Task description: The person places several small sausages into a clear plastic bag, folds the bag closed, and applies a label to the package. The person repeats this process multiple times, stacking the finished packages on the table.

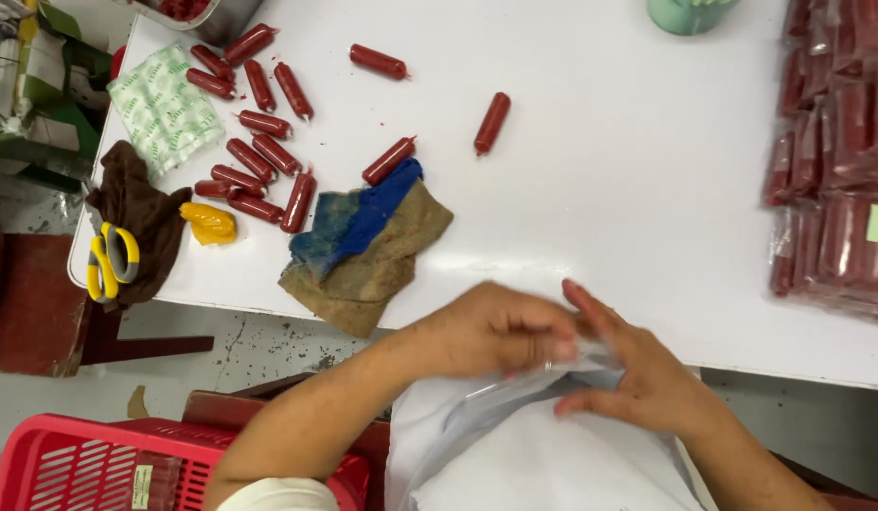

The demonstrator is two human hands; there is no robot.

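Clear bag [515, 416], mouth up toward table edge

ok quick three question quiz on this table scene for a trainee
1. True or false: the scissors have yellow handles.
2. Which lies nearest the blue and brown cloth? A green cup B red sausage stick C red basket
3. What do both hands hold?

Key
1. True.
2. B, a red sausage stick touches its top edge.
3. The left hand and right hand pinch a clear plastic bag.
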